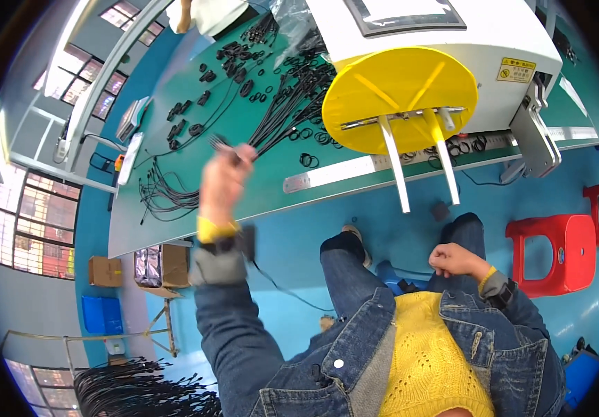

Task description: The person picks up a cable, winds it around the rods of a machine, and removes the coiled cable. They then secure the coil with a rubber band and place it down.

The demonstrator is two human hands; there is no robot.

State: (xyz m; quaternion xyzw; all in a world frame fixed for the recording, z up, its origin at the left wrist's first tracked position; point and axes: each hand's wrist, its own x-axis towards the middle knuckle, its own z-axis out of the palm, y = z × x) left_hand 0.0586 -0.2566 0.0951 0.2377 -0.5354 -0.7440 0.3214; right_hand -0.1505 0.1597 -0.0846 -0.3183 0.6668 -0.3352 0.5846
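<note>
My left hand [223,184] is raised over the near left part of the green table [174,229] and smeared by motion. Its fingers look closed around a dark, cable-like piece [221,144], too blurred to make out fully. Just right of it lies a fanned bundle of black cables [271,125]; a second bunch of black cables [164,194] lies to its left. My right hand [454,260] rests by my right thigh, fingers curled in, with nothing visible in them. Above my lap stands a white machine with a yellow disc [397,87] that carries two pale rods [393,163].
A steel ruler [313,179] lies along the table's near edge, beside several small black cable rings [308,160]. Black coiled cables [233,55] are scattered farther back. A red stool [556,254] stands at right; cardboard boxes [174,267] and hanging cables [132,389] are at left.
</note>
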